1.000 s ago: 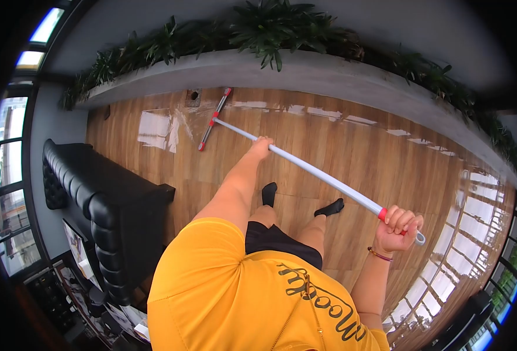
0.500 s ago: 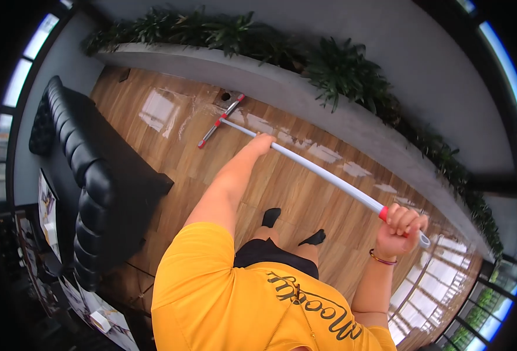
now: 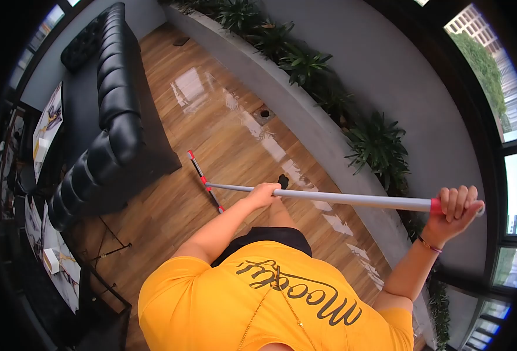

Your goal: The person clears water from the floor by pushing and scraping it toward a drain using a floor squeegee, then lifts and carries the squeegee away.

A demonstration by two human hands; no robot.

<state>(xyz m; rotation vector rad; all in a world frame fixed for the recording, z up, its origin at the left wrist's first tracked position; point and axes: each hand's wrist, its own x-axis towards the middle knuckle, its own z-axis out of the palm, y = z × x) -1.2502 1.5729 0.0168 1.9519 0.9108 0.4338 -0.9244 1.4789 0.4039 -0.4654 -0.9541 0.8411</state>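
A floor squeegee (image 3: 358, 200) with a long grey pole is in both my hands, its pole running nearly level across the view. My left hand (image 3: 264, 195) wraps around the pole nearer the head end. My right hand (image 3: 456, 210) grips the upper end, around the red collar by the tip. The red and dark squeegee head (image 3: 197, 171) is over the wood floor (image 3: 235, 167), to the left of my feet and close to the sofa's base. My body hides part of the floor below it.
A black tufted sofa (image 3: 121, 108) stands on the left, with marble-topped tables (image 3: 51, 126) behind it. A low grey planter wall (image 3: 305, 96) with leafy plants (image 3: 381, 149) runs along the right. A drain opening (image 3: 264, 114) lies in the floor near the wall, among shiny patches.
The squeegee head has swung from beside the drain toward the sofa and my feet. My right hand has moved right and up, and my view has turned.
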